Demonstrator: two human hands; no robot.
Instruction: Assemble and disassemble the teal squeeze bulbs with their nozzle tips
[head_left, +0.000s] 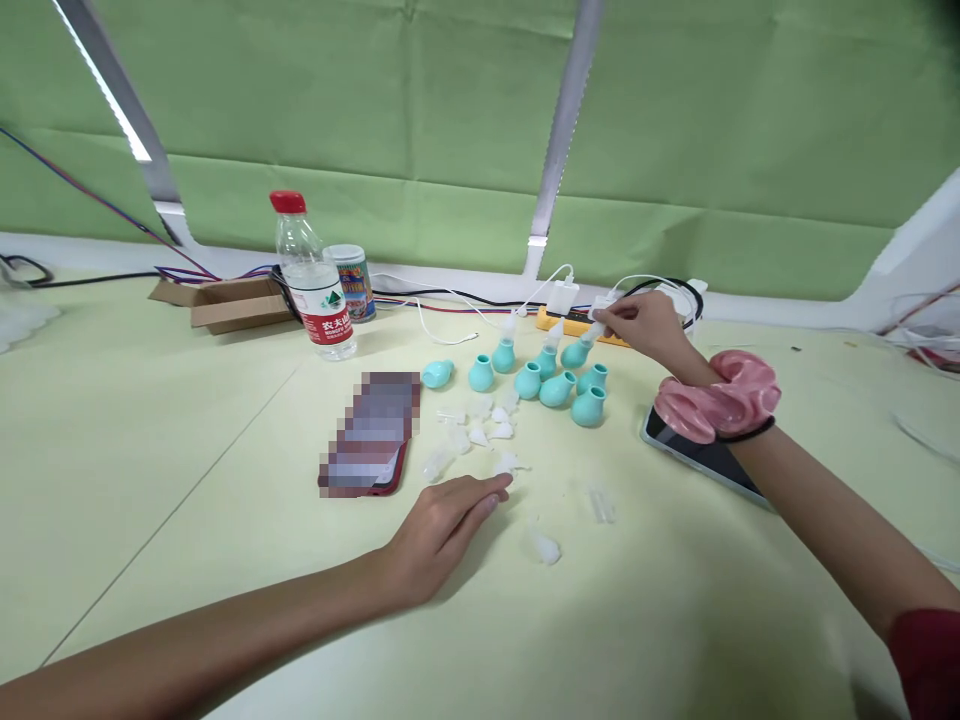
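Nearest the camera, the left forearm [247, 625] crosses the lower left of the frame and ends, low in the centre, in the left hand [450, 525], half open, fingers stretched out together and thumb tucked beneath, with nothing seen in its hold. Its fingertips lie just beside loose translucent tips [442, 455] scattered mid-frame; whether they touch one, I cannot tell. Above these, at the centre and a little right, stand the teal bulbs [481, 373], one tipped on its side, two with a tip upright in the neck. At their right, the right hand [649, 325] pinches a translucent tip [592, 331] between thumb and fingertips, at the mouth of a tilted bulb [576, 352]. To handle it well, I would keep the pinch light and low, line the tip up with the neck and steady the bulb, since its round base would probably roll.

Farther off, from the left: a cardboard box [244, 305], a water bottle [319, 290], a printed can [354, 285], then a red-cased phone [371, 435] left of the tips. An orange power strip [577, 325] lies close behind the bulbs and may cramp the fingers there. At the right, another phone [701, 455] lies partly under the wrist's pink scrunchie [724, 395].
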